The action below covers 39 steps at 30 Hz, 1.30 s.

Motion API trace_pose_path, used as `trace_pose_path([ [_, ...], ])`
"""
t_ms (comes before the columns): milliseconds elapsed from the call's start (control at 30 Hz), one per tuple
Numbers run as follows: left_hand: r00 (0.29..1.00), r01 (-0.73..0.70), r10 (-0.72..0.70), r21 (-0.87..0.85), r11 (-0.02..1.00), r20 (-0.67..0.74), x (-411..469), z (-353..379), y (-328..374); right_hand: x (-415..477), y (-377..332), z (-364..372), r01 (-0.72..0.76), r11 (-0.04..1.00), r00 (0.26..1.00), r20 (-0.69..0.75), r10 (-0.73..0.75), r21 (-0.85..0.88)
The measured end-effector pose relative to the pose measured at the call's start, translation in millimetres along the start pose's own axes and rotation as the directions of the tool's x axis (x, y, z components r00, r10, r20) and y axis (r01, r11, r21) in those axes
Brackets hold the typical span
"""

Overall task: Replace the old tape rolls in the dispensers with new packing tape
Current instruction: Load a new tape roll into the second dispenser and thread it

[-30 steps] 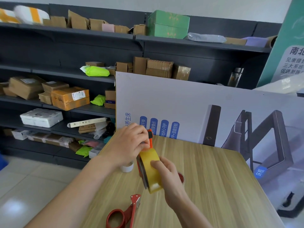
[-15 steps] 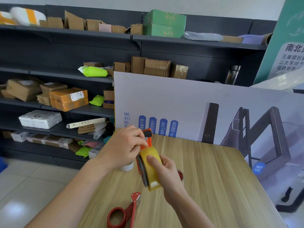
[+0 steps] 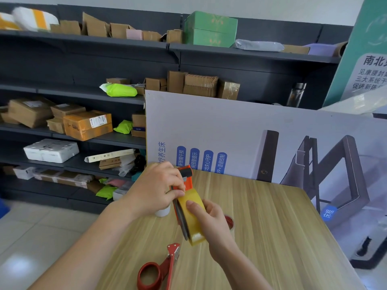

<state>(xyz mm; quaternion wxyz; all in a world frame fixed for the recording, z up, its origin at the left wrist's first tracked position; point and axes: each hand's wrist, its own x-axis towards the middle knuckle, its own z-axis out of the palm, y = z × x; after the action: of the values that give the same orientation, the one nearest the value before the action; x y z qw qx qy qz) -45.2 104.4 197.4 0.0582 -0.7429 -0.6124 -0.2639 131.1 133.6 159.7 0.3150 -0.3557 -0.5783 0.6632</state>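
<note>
Lying nearest us, below both hands, a red dispenser [image 3: 159,268] rests on the wooden table [image 3: 272,237]. Our right hand [image 3: 211,222] curls round the yellow tape roll [image 3: 193,218], thumb across its face. Just beyond, our left hand [image 3: 155,191] pinches the orange dispenser [image 3: 186,178], roll sitting against its frame.

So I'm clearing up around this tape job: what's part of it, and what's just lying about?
In use: orange dispenser in the left hand, yellow tape roll in the right hand, red dispenser on the table.
Lying about: printed board, shelf parcels, green box, bottle.
</note>
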Motion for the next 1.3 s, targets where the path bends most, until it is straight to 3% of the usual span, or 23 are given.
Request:
trace_pose_path([
  [233,0.989,-0.085,0.100,0.132,0.988,-0.108,3,6,8,-1,-9,-4,0.033,0.998,0.999,0.032,-0.032,-0.050],
  [433,0.994,-0.076,0.092,0.211,0.974,-0.065,20,-3,5,-5,-11,-4,0.045,0.996,0.993,0.115,-0.036,-0.078],
  [767,0.978,0.139,-0.147,0.068,0.988,0.148,40,-16,0,-5,-3,0,0.031,0.989,0.995,0.101,-0.016,-0.146],
  [900,0.975,0.185,-0.180,-0.029,0.982,0.130,38,-16,1,-4,-2,-1,0.015,0.989,0.999,0.043,-0.009,-0.145],
  [1167,0.958,0.265,-0.266,0.020,0.964,0.111,36,-12,1,-2,-4,-5,0.052,0.984,0.997,0.059,-0.042,-0.173],
  [1300,0.929,0.358,-0.360,0.040,0.933,0.083,36,-16,-2,1,1,-1,0.081,0.962,0.996,-0.002,-0.084,-0.259],
])
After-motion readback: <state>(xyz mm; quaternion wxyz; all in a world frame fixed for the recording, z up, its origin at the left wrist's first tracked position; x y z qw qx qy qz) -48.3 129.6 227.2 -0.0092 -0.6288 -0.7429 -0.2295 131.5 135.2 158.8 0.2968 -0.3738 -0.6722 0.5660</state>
